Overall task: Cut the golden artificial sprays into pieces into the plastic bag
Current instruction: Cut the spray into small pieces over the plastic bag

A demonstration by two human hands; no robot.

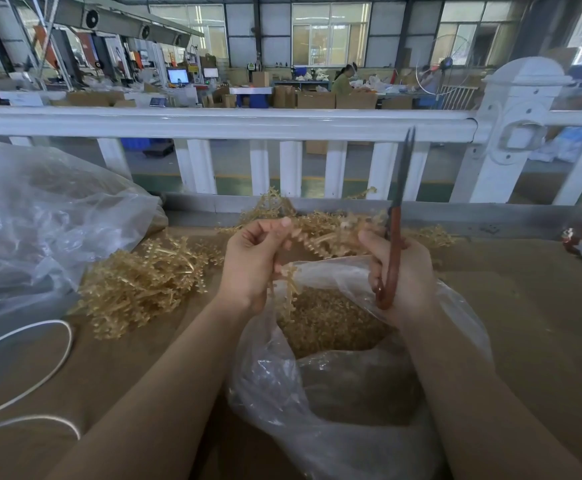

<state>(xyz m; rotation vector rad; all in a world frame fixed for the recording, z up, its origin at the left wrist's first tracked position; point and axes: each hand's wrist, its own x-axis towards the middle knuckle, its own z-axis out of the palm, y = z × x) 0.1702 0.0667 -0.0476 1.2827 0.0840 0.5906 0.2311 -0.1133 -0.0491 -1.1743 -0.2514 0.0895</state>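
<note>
the left hand [253, 263] has its fingers curled around a golden artificial spray [287, 277], whose stem hangs over the mouth of the plastic bag [334, 393]; the palm hides how much of the spray it grips. the right hand [402, 275] grips the red handles of a pair of scissors [395, 233], blades pointing up and far, nearly together at the tips; the lower handle loop is partly hidden by the fingers. the open plastic bag sits near, between the forearms, holding a heap of cut golden pieces [320, 323]; its lower part is crumpled and hard to see through. just beyond the hands lies a pile of uncut golden sprays [331, 226], and a second pile [140, 282] lies to the left on the brown tabletop [524, 306]. at far left a large clear bag [40, 220] is cut off by the frame, its contents blurred. a white cord [50, 358] loops near the left edge. a white railing [230, 123] runs across the far side.
</note>
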